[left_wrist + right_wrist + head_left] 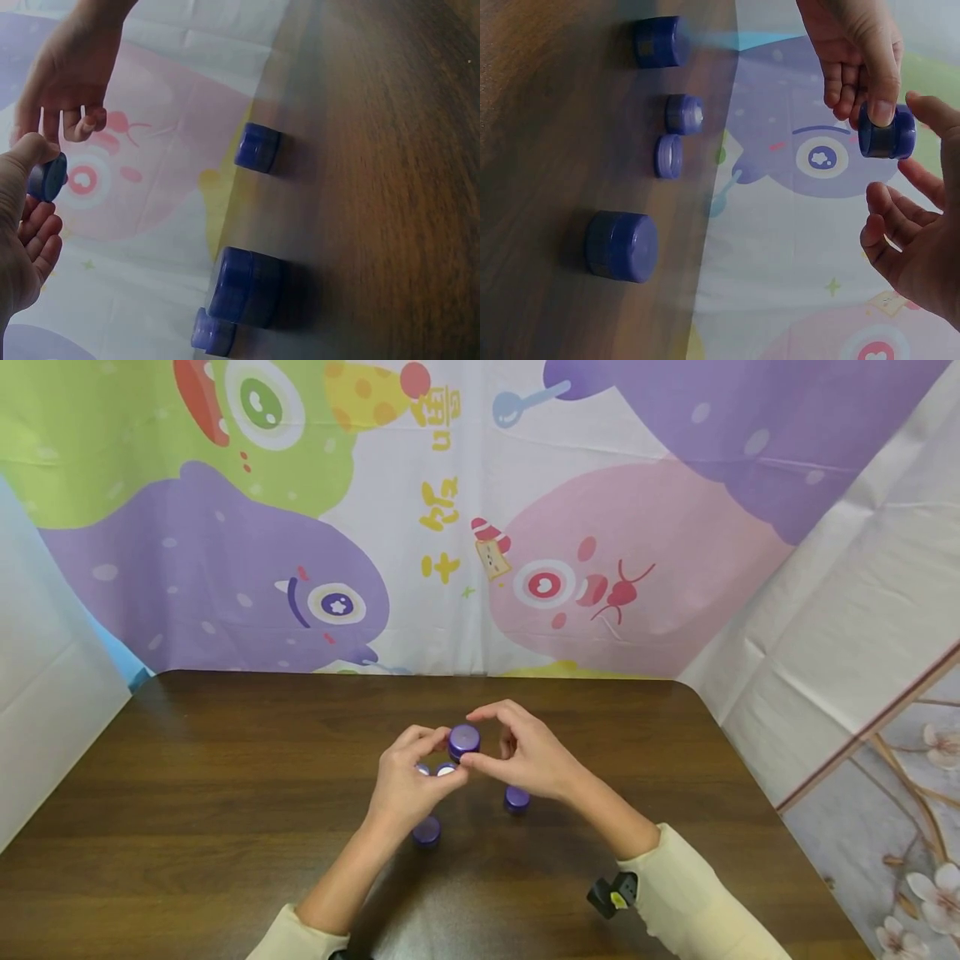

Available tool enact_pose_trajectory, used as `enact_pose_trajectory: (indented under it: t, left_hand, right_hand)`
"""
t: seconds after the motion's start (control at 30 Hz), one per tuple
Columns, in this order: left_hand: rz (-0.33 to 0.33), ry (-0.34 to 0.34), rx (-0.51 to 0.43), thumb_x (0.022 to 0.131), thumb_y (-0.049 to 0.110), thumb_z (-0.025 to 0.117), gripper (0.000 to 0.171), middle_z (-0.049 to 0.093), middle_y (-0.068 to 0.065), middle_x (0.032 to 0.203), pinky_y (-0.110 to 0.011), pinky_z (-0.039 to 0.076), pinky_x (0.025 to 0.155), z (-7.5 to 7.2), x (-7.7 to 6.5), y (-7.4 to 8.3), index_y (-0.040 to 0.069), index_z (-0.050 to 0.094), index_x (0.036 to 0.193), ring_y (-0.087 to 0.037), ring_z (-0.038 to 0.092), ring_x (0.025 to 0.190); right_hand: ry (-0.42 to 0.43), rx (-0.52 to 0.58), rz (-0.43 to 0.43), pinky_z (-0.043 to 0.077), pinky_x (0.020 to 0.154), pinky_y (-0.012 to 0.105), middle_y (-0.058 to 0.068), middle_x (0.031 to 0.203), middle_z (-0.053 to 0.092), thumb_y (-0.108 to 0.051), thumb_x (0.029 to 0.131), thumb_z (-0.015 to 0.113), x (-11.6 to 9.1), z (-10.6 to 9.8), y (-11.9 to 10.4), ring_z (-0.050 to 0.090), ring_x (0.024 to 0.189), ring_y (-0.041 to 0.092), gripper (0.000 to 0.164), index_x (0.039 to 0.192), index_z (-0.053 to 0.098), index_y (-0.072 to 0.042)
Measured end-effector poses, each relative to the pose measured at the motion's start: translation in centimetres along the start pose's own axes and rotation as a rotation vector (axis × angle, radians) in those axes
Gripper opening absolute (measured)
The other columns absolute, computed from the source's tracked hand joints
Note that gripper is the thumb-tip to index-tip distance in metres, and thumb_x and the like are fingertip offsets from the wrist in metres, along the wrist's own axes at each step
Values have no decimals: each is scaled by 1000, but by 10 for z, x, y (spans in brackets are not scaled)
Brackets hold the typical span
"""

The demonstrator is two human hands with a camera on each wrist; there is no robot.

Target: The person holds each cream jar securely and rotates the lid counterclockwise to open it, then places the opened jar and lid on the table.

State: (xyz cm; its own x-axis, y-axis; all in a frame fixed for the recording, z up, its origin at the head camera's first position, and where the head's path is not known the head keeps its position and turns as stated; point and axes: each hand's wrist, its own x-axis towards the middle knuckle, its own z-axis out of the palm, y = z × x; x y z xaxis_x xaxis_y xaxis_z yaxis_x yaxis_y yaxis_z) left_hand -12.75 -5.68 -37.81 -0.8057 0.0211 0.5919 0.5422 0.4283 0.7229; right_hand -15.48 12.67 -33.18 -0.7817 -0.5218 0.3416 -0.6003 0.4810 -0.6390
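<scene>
Above the table, my left hand [405, 781] holds a small purple lidded jar [464, 740] between thumb and fingers. In the right wrist view the left thumb presses on the jar's body [877, 137]. My right hand [528, 752] is spread around the jar's lid [905, 135], its thumb close to the near side. The right index fingertip stands slightly off the far side. Behind the left hand, partly hidden, are a small open jar [684, 114] with white inside and a loose purple lid [669, 156] beside it.
Two more lidded purple jars stand on the dark wooden table [247, 777]: one by the left wrist [427, 832], one below the right hand [517, 799]. A cartoon-printed cloth [420, 635] hangs along the back edge. A floral panel [900, 793] is at the right.
</scene>
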Motion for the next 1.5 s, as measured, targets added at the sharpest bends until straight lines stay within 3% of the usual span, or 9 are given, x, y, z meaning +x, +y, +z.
enact_pose_trajectory:
  t: [0.2,0.4,0.5,0.77,0.93,1.07,1.3,1.5]
  left_hand:
    - [17,17,10,65,8,81,34,65,-5,86,-20,50,65,1,0,1,2,72,97,-20,63,81]
    - [33,26,1,66,11,82,29,65,-4,84,-19,49,62,2,0,0,5,73,93,-16,62,77]
    - [32,21,4,66,11,82,30,65,-4,85,-19,49,62,2,-1,0,4,72,94,-13,61,78]
    - [11,15,-3,65,8,81,33,64,-4,86,-18,47,59,1,0,1,3,72,97,-15,61,80]
    - [20,11,-10,67,9,81,31,64,-5,85,-18,47,59,2,0,2,3,72,96,-20,63,79]
    - [16,7,-1,67,8,81,31,64,-5,85,-18,48,60,2,0,1,3,72,96,-18,62,80]
    - [10,2,-7,66,8,80,31,64,-4,86,-18,46,56,1,0,2,4,72,96,-15,60,79]
    - [27,2,2,68,10,81,30,64,-5,86,-18,48,58,2,0,2,3,72,96,-20,62,79]
  right_hand:
    - [17,-2,-5,40,50,19,3,100,56,-23,77,77,0,0,1,43,57,7,40,110,57,-11]
    - [-35,12,-52,43,53,19,4,111,57,-16,83,69,-1,-1,2,45,59,6,42,123,57,-11]
    - [-23,16,-42,43,52,20,5,108,57,-18,83,70,-1,-1,1,45,59,6,46,125,55,-11]
    - [22,-23,-21,40,51,19,3,100,56,-24,78,76,0,0,0,44,58,9,38,109,58,-11]
    - [-20,0,-52,43,53,19,6,110,57,-17,82,71,0,-1,2,48,60,13,40,119,58,-9]
    - [-17,6,-31,43,52,20,5,110,57,-21,82,72,-1,-1,0,46,59,9,46,124,56,-11]
    - [31,-26,-16,41,51,19,3,103,58,-24,79,75,0,0,0,44,58,7,37,110,60,-10]
    - [-26,-8,-47,45,54,19,5,116,57,-18,83,69,-1,-1,1,47,61,7,42,123,58,-11]
